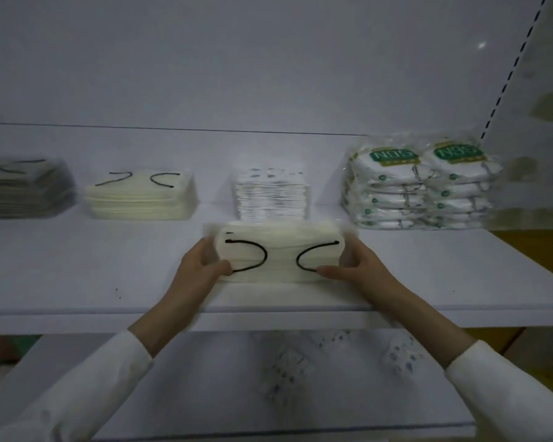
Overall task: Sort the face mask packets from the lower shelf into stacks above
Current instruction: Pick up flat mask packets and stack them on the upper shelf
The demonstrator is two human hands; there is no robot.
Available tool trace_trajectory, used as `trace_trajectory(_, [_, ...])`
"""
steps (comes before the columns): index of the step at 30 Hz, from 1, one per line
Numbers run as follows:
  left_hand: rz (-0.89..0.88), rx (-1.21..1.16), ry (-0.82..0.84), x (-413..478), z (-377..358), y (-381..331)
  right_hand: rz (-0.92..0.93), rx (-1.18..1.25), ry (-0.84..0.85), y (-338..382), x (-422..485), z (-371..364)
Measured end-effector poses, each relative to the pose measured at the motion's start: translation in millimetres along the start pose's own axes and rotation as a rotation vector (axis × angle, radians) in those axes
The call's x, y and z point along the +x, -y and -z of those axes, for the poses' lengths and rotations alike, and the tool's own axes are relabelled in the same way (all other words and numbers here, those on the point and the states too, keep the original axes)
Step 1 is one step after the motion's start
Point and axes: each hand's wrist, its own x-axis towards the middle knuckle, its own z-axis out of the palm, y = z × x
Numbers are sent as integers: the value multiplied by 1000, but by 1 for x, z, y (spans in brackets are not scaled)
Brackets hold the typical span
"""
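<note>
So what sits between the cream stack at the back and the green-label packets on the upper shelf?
Head view: a stack of white patterned packets stands between the cream stack and the green-label packets, touching neither.

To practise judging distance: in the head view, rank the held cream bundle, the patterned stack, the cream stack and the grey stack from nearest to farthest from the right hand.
1. The held cream bundle: gripped by the right hand, frontmost.
2. The patterned stack: just behind the bundle, centre.
3. The cream stack: left of centre.
4. The grey stack: far left.
</note>
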Motion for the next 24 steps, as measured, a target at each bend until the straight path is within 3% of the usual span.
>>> trace_trajectory(4, [-30,125,-5,2,-4,1,-13,-193,35,-4,0,4])
trace_trajectory(9, [-89,308,-88,1,19,-12,145,-427,-7,20,9,-10])
trace_trajectory(18, [-35,415,-407,-47,113,-28,367,-318,207,60,50,-97])
trace_trajectory(24, [-10,435,-487,-63,170,-30,390,-247,306,86,52,-155])
